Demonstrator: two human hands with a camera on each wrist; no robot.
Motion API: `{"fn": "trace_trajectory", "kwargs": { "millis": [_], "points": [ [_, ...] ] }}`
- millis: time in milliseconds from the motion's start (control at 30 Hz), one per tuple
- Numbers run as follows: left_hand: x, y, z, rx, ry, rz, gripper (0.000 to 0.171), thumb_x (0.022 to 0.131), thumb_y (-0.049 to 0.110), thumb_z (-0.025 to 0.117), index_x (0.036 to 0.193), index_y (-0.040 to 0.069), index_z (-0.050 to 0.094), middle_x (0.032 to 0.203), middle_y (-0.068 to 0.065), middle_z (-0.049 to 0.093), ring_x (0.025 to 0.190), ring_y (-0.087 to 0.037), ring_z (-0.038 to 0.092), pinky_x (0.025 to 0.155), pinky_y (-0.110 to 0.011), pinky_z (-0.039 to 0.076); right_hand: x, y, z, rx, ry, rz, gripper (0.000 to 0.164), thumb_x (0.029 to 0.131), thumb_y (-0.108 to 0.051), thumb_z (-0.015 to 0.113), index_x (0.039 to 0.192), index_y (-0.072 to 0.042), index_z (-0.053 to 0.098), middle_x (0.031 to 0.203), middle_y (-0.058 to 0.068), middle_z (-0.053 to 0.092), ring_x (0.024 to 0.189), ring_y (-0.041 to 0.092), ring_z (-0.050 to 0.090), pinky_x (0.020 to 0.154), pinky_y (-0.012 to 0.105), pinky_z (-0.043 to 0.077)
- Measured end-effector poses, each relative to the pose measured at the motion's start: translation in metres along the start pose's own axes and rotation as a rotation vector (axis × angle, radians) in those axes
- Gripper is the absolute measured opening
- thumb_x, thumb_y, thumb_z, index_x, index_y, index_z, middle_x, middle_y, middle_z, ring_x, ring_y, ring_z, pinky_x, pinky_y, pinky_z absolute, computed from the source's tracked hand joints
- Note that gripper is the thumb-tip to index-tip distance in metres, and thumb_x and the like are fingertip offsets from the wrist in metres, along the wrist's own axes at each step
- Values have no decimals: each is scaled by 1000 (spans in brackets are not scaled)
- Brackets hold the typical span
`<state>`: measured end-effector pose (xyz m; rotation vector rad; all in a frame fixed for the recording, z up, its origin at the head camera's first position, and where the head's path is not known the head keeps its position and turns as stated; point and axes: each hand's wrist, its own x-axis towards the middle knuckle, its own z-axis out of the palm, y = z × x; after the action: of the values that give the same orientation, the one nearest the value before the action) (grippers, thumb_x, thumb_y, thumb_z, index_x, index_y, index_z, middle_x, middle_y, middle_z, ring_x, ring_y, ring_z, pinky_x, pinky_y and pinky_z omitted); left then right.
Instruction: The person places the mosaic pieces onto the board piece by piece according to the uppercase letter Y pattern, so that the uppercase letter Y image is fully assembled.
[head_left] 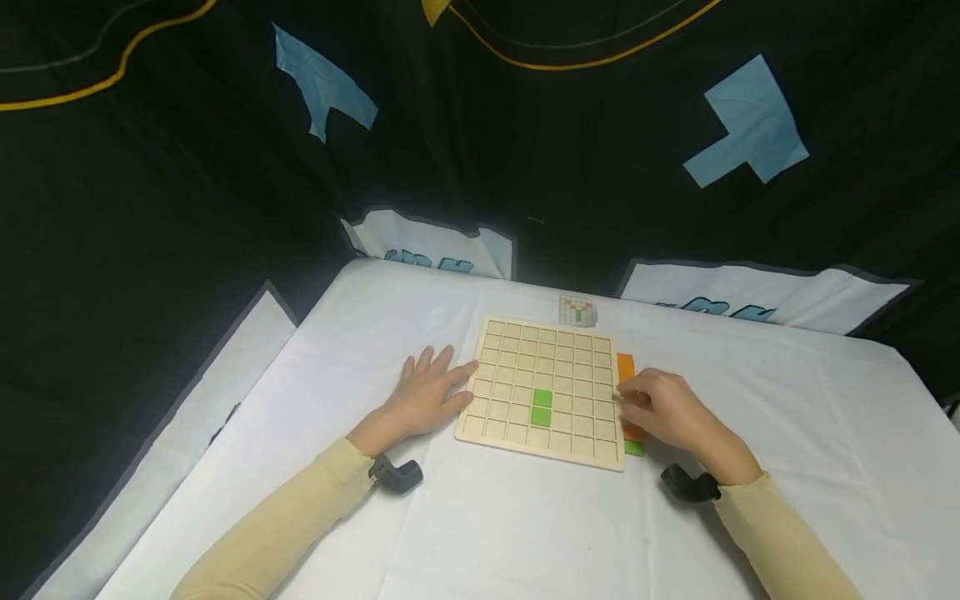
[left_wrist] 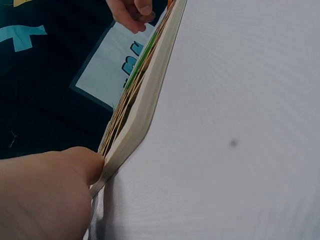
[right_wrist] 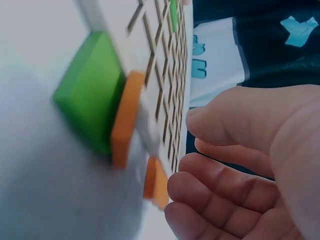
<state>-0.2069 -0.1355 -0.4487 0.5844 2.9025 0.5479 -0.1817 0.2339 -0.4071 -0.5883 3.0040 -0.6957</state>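
A wooden grid board (head_left: 502,437) lies on the white cloth, with two green square tiles (head_left: 542,398) in adjoining cells. My left hand (head_left: 423,400) lies flat with spread fingers, index fingertip and thumb at the board's left edge. Beside the right edge, my right hand (head_left: 663,408) hovers over loose tiles, fingers loosely bent. No tile shows between thumb and fingers in the right wrist view. Partly under that hand, an orange tile (head_left: 626,367) and a green tile (head_left: 634,448) lie along the board; the right wrist view shows another orange tile (right_wrist: 159,184).
Behind the board lies a small card (head_left: 577,311) printed with a coloured grid. White cloth (head_left: 480,533) covers the table. A black curtain (head_left: 540,167) with blue tape pieces hangs beyond the far edge. Each wrist wears a dark camera band (head_left: 396,475).
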Motion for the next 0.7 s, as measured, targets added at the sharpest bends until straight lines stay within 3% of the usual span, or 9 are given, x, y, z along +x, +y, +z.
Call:
{"fn": "trace_trajectory", "kwargs": {
  "millis": [133, 700],
  "points": [
    [-1, 0, -1, -3, -7, -4, 57, 104, 43, 49, 157, 22, 43, 167, -26, 23, 154, -56, 11, 121, -75, 8, -8, 4, -2, -22, -10, 28, 29, 82, -1, 70, 110, 3, 76, 88, 6, 69, 72, 14, 50, 61, 24, 41],
    [-1, 0, -1, -3, -11, -5, 57, 104, 43, 49, 157, 22, 43, 167, -26, 23, 154, -56, 10, 121, -75, 8, -37, 6, -3, -41, -2, -4, 27, 82, -2, 76, 109, 1, 77, 86, 0, 67, 72, 9, 48, 61, 22, 44]
  ]
}}
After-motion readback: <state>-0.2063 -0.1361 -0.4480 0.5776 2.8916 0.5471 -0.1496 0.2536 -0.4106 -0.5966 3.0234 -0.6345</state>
